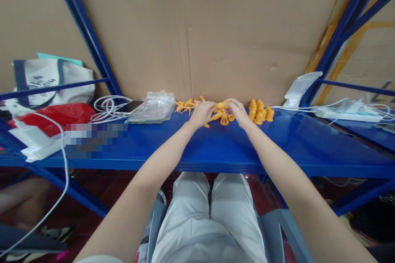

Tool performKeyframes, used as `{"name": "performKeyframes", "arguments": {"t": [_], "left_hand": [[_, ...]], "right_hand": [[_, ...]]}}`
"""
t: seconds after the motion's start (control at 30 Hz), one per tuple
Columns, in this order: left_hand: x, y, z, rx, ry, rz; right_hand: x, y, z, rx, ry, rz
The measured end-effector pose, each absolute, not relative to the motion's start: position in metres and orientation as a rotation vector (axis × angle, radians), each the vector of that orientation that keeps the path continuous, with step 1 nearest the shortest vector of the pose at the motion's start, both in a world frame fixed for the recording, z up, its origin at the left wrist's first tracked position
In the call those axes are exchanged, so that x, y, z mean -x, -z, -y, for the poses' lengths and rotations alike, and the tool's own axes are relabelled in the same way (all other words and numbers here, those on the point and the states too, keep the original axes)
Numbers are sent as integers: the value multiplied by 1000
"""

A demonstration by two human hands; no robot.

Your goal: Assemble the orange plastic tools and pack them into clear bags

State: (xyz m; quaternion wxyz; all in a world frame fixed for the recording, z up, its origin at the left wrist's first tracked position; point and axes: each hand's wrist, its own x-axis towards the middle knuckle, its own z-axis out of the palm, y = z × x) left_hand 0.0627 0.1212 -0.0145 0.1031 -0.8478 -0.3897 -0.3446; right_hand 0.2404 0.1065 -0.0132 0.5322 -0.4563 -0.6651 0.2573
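Note:
Both hands reach to the back half of the blue shelf and meet over a group of orange plastic pieces. An orange piece [221, 105] spans between them, with my left hand [202, 113] closed on its left end and my right hand [237, 111] closed on its right end. Just below lie more orange pieces with round flared ends [224, 121]. Left of my left hand are several orange branching pieces [184, 105] with small metal chains among them. To the right of my right hand several chunky orange pieces [259, 111] stand close together. The exact kind of piece is too small to tell.
A clear plastic bag [157, 107], a phone [131, 107] and coiled white cables [106, 107] lie to the left, near a red bag [58, 117] and power strip [43, 148]. A cardboard sheet [231, 41] closes the back. Blue posts [89, 37] flank the shelf [296, 139].

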Motion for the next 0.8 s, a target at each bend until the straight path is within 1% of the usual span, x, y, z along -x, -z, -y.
{"name": "performKeyframes", "arguments": {"t": [0.1, 0.2, 0.33, 0.57, 0.8], "left_hand": [[-59, 14, -123, 2472, 990, 1165], [-55, 15, -126, 2505, 946, 1151], [-54, 15, -130, 2563, 890, 1148], [-57, 13, -126, 2577, 913, 1233], [-54, 11, -120, 2594, 899, 1235]], "right_hand": [[-247, 16, -112, 1093, -585, 1687], [-253, 19, -116, 1084, -490, 1815], [-259, 21, -118, 1138, -226, 1972], [-258, 12, -105, 1260, 274, 2114], [-251, 14, -94, 1250, 484, 2177]]}}
